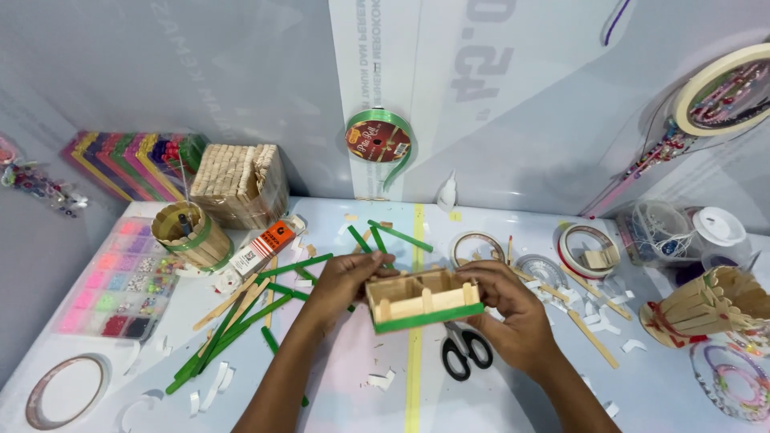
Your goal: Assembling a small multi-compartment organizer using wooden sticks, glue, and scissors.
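Above table centre | small open box of pale craft sticks, green stick along its front rim [423, 303], walls up | left hand [341, 282], right hand [501, 309] closed on its ends | loose green craft sticks [241, 321] unused; joints possibly unfinished

scattered green sticks [241, 325] crowd the worktop [353, 377] left, black scissors [465, 351] lie centre; open room remains along the near edge.
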